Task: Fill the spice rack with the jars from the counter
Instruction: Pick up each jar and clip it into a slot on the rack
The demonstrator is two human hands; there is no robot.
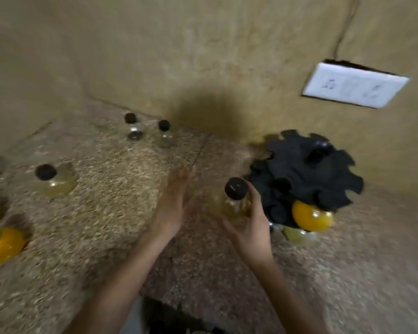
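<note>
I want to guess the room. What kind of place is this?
Probably a home kitchen: a speckled stone counter, glass spice jars with black lids, and a black spice rack by the wall socket.

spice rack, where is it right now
In the head view the black spice rack stands at the right of the counter against the wall, below the white socket plate, just right of the jar in the right hand.

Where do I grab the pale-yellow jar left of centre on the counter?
Take the pale-yellow jar around its glass body just below the black cap, coming from its open right side. It stands upright and alone on the counter, leaving finger room all around.
</note>
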